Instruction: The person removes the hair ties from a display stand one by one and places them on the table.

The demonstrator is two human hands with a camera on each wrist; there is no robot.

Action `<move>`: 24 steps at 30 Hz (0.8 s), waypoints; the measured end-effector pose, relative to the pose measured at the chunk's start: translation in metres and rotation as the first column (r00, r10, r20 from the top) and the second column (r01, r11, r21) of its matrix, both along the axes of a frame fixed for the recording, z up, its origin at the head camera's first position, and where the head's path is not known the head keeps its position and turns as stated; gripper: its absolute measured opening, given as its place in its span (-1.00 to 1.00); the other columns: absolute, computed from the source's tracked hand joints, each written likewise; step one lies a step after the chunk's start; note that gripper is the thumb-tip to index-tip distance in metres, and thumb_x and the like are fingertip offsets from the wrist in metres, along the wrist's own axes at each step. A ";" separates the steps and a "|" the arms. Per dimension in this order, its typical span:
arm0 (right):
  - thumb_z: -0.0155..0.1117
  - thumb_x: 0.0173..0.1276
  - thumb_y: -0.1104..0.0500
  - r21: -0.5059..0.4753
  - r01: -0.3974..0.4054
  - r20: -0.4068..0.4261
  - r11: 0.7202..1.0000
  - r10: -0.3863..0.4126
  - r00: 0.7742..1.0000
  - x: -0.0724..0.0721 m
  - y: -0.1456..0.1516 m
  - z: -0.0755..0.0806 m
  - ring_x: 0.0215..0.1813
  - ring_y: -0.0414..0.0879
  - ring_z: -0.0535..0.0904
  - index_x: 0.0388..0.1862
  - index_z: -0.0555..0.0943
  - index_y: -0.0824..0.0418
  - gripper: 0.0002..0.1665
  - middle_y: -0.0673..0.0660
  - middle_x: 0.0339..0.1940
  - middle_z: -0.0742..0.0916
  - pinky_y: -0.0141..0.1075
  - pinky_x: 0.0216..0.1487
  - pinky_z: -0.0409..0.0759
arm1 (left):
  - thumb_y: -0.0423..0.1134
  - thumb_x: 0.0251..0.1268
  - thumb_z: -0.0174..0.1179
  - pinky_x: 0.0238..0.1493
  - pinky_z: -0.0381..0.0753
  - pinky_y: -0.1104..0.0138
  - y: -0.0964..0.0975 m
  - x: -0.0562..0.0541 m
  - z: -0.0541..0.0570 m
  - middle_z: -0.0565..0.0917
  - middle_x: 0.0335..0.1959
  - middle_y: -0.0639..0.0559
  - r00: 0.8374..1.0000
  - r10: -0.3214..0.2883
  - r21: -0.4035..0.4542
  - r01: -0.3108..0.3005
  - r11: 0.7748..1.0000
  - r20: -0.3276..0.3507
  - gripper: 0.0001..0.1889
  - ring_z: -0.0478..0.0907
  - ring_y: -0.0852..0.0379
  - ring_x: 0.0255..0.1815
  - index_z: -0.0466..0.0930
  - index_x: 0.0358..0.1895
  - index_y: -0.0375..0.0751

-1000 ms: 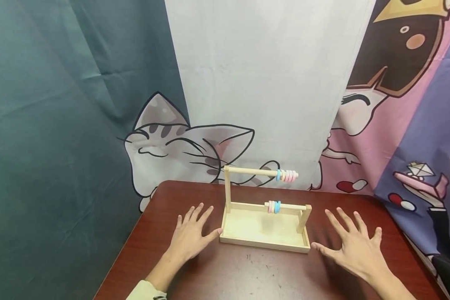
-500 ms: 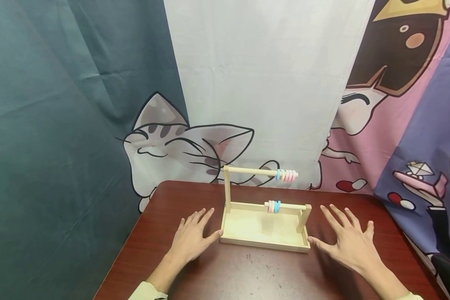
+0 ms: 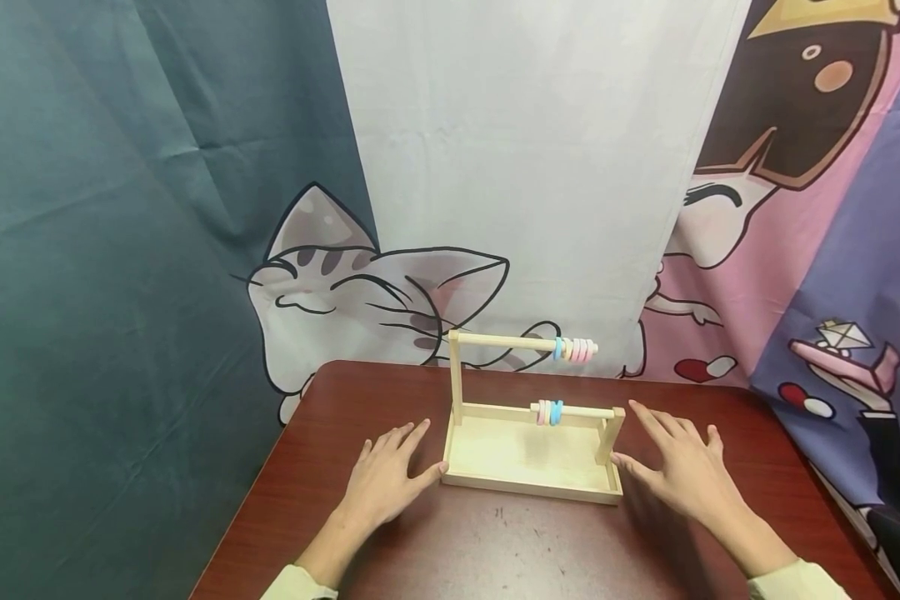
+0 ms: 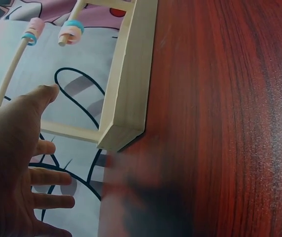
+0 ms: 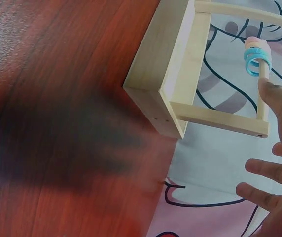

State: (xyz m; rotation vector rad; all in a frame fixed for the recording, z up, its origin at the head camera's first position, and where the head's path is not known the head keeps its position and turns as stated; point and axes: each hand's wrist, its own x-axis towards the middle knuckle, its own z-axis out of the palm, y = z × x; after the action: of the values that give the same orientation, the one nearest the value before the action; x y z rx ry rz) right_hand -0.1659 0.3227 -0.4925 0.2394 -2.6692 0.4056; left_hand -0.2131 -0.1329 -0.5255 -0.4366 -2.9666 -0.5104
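A pale wooden stand (image 3: pixel 525 454) with a shallow tray base rests on the table. Its taller left post carries an upper rod (image 3: pixel 502 341) with several blue, cream and pink rings (image 3: pixel 574 350) at the free right end. From the shorter right post, a lower rod (image 3: pixel 588 413) points left, with several pink, cream and blue rings (image 3: pixel 546 412). My left hand (image 3: pixel 382 483), fingers spread, is beside the tray's left end; whether the thumb touches it I cannot tell. My right hand (image 3: pixel 690 475) is beside the right post, fingers extended, holding nothing.
The stand sits on a dark red-brown wooden table (image 3: pixel 495 550). A cloth curtain (image 3: pixel 540 167) with cartoon prints hangs right behind the table's far edge. Another dark green stretch of cloth (image 3: pixel 120 292) borders the left side.
My right hand has moved left, closer to the stand's right post, and its fingers have drawn nearer together. The left hand has barely shifted. The stand and rings stay in place.
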 end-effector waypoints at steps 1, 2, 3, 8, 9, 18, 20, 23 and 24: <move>0.67 0.24 -0.30 0.000 -0.004 0.000 1.000 0.004 1.000 -0.001 -0.001 0.000 0.32 0.42 0.58 0.67 0.46 0.02 0.10 0.32 0.37 0.73 0.80 0.28 0.16 | 0.55 0.48 0.13 0.60 0.32 -0.46 0.000 0.000 0.000 0.55 0.62 -0.11 1.000 0.000 -0.001 0.000 1.000 0.002 -0.11 0.48 -0.24 0.64 0.34 0.73 0.22; 0.67 0.25 -0.28 0.001 -0.008 0.001 1.000 0.008 1.000 -0.003 -0.001 0.000 0.32 0.41 0.59 0.67 0.46 0.04 0.09 0.32 0.36 0.73 0.79 0.28 0.17 | 0.56 0.48 0.12 0.59 0.32 -0.46 0.001 0.000 0.000 0.55 0.61 -0.11 1.000 0.000 -0.001 0.000 1.000 0.004 -0.11 0.48 -0.24 0.63 0.34 0.73 0.22; 0.67 0.26 -0.26 0.001 -0.013 0.001 1.000 0.013 1.000 -0.004 -0.002 0.000 0.31 0.41 0.59 0.66 0.46 0.05 0.07 0.32 0.36 0.74 0.79 0.28 0.18 | 0.56 0.48 0.12 0.59 0.32 -0.46 0.001 0.001 0.001 0.56 0.61 -0.11 1.000 -0.001 0.001 0.001 1.000 0.006 -0.11 0.48 -0.24 0.63 0.35 0.73 0.21; 0.65 0.33 -0.16 -0.003 -0.033 0.000 0.999 0.033 0.999 -0.010 -0.006 0.001 0.29 0.40 0.61 0.63 0.49 0.09 -0.02 0.33 0.32 0.75 0.76 0.26 0.23 | 0.58 0.48 0.10 0.58 0.33 -0.47 0.001 0.002 0.000 0.57 0.60 -0.12 1.000 -0.004 0.001 0.004 1.000 0.014 -0.10 0.51 -0.23 0.61 0.36 0.72 0.21; 0.64 0.35 -0.14 -0.007 -0.035 0.001 0.999 0.035 0.999 -0.011 -0.006 0.001 0.28 0.39 0.61 0.63 0.49 0.10 -0.05 0.33 0.31 0.75 0.75 0.27 0.23 | 0.58 0.48 0.09 0.58 0.33 -0.47 0.001 0.002 0.000 0.57 0.59 -0.12 1.000 -0.004 0.000 0.004 1.000 0.013 -0.10 0.51 -0.23 0.61 0.36 0.72 0.21; 0.60 0.43 -0.02 -0.003 -0.040 -0.006 0.999 0.040 0.999 -0.021 -0.014 0.002 0.25 0.39 0.65 0.55 0.56 0.11 -0.22 0.33 0.23 0.79 0.71 0.27 0.29 | 0.58 0.49 0.07 0.58 0.34 -0.46 0.000 0.006 -0.002 0.58 0.59 -0.13 1.000 -0.003 0.001 0.003 1.000 0.013 -0.11 0.52 -0.24 0.60 0.37 0.72 0.21; 0.59 0.43 0.01 -0.001 -0.045 -0.016 0.999 0.045 0.999 -0.023 -0.015 0.001 0.23 0.39 0.66 0.51 0.59 0.12 -0.27 0.31 0.20 0.80 0.71 0.26 0.30 | 0.56 0.50 0.09 0.57 0.34 -0.46 0.000 0.007 -0.002 0.58 0.59 -0.13 1.000 -0.001 0.001 0.001 1.000 0.017 -0.12 0.52 -0.24 0.60 0.37 0.72 0.20; 0.58 0.44 0.05 -0.001 -0.053 -0.037 0.999 0.053 0.998 -0.025 -0.016 -0.001 0.19 0.38 0.68 0.44 0.65 0.15 -0.36 0.27 0.14 0.82 0.70 0.24 0.34 | 0.53 0.50 0.12 0.57 0.34 -0.47 0.000 0.008 -0.004 0.58 0.59 -0.13 1.000 0.001 -0.001 -0.001 1.000 0.017 -0.13 0.52 -0.24 0.60 0.37 0.72 0.20; 0.58 0.44 0.06 -0.001 -0.055 -0.045 0.999 0.054 0.997 -0.026 -0.016 -0.001 0.18 0.38 0.69 0.41 0.66 0.15 -0.39 0.26 0.13 0.82 0.69 0.23 0.35 | 0.52 0.50 0.14 0.57 0.33 -0.48 0.000 0.008 -0.004 0.58 0.59 -0.13 1.000 0.002 -0.001 -0.002 1.000 0.018 -0.14 0.52 -0.23 0.60 0.36 0.72 0.20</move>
State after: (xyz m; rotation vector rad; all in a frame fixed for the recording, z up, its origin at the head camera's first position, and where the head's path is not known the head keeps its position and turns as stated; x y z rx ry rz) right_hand -0.1920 0.3068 -0.4937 0.3175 -2.6226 0.4153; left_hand -0.2055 -0.1334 -0.5295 -0.4317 -2.9846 -0.5150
